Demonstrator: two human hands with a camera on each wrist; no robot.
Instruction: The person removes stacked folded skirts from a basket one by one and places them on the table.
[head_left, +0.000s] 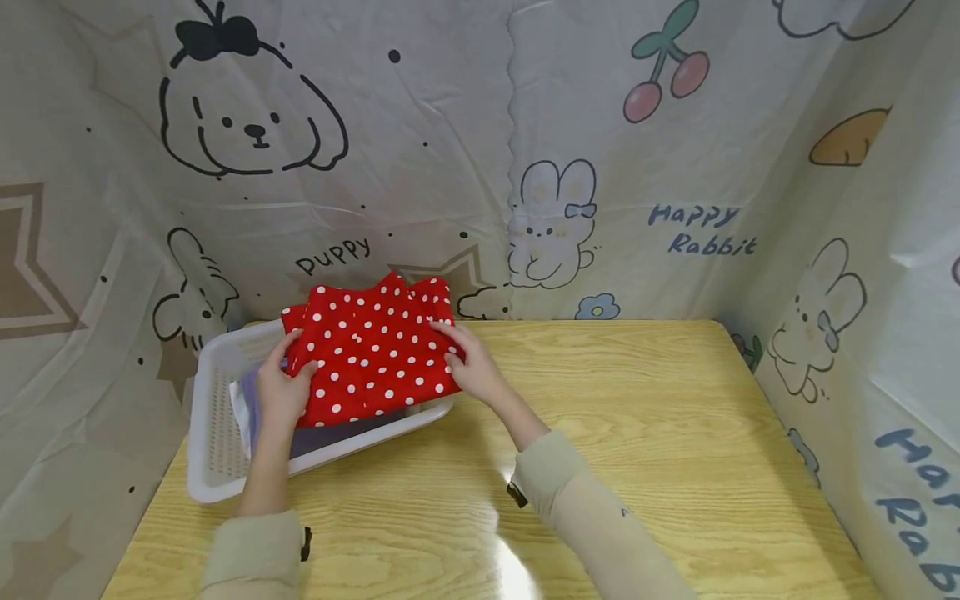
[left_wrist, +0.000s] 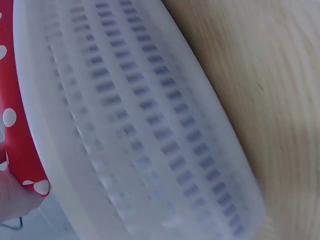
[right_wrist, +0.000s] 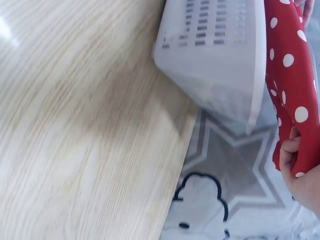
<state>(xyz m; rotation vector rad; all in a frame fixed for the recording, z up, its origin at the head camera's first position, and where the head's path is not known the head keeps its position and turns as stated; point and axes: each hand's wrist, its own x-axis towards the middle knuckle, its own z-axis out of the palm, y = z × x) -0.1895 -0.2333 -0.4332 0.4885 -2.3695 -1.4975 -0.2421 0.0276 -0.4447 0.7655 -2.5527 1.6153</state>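
Note:
A red cloth with white polka dots [head_left: 375, 350], apparently folded, is held above a white plastic basket [head_left: 213, 450]. My left hand [head_left: 283, 387] grips its left edge, thumb on top. On the opposite edge my right hand [head_left: 474, 362] pinches the cloth; the right wrist view shows that hand [right_wrist: 302, 172] with fingers curled round the fabric. Purple cloth [head_left: 330, 435] and a bit of white cloth [head_left: 240, 417] lie in the basket, mostly hidden beneath the red one. In the left wrist view the basket's slotted wall [left_wrist: 140, 115] fills the middle.
The basket stands at the back left of a wood-grain table [head_left: 600, 433]. Behind and beside the table hangs a pale curtain [head_left: 450, 125] printed with cartoon animals, stars and cherries.

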